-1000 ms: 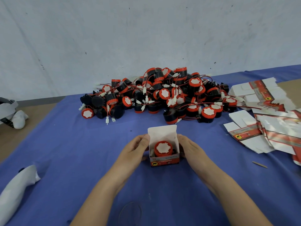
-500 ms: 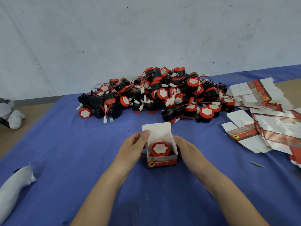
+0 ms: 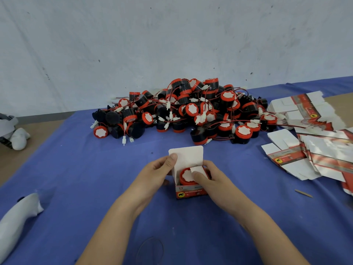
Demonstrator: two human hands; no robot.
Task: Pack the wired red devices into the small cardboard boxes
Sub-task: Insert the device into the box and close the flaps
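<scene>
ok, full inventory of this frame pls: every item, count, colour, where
small open cardboard box with red printed front: one, white and red, centre front, lid flap up
round red device with white top: one, inside that box
pile of wired red-and-black devices: dozens, too many to count, back centre
flat white-and-red cardboard box blanks: loose stack, right side
thin wooden stick: one, tan, right, in front of the blanks
white soft bundles: two, one lower left, one far left beside the cloth
blue table cloth: one, under everything
left hand: holds the box's left side, thumb on the lid flap
right hand: grips the box's right side, thumb presses a side flap over the device
</scene>
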